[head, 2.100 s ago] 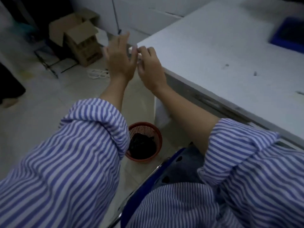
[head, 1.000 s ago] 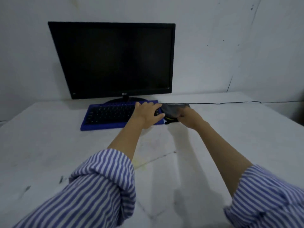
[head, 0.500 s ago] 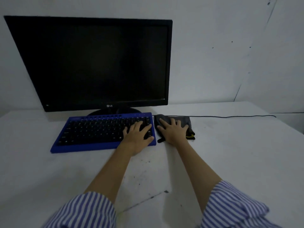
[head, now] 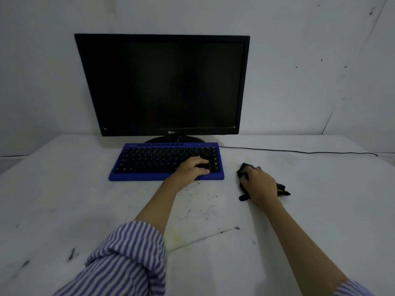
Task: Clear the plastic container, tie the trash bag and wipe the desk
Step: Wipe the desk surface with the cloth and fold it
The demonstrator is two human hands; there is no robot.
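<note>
My right hand [head: 259,184] presses down on a dark cloth [head: 243,170] with a yellow edge, bunched under the palm on the white desk [head: 213,221], to the right of the keyboard. My left hand [head: 193,168] rests with fingers spread on the right end of a blue keyboard [head: 149,162] with black keys. The desk surface carries dark specks, a long scratch and a faint yellow stain [head: 177,238] near the middle. No plastic container or trash bag is in view.
A black monitor [head: 162,84] stands behind the keyboard against a white wall. A thin black cable [head: 299,151] runs along the desk's back edge to the right. Striped sleeves frame the bottom of the view.
My right hand has slid the cloth to the right and toward me, away from the keyboard's end. My left hand stays on the keyboard. Two seconds ago I was looking at a red bin on the floor.
</note>
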